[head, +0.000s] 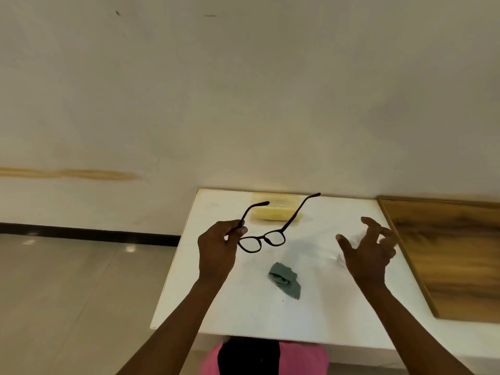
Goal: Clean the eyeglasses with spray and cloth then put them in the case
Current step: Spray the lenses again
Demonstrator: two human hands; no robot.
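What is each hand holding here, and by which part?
The left hand pinches the eyeglasses by one temple arm, near the hinge. The right hand is open, holding nothing.

matt white table (243, 315); soft green cloth (285, 279); wood-grain board (449, 253).

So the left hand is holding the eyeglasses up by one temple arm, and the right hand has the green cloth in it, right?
Not quite. The head view shows the left hand holding the eyeglasses by one temple arm, but the right hand is open and empty. The green cloth lies crumpled on the white table between the hands.
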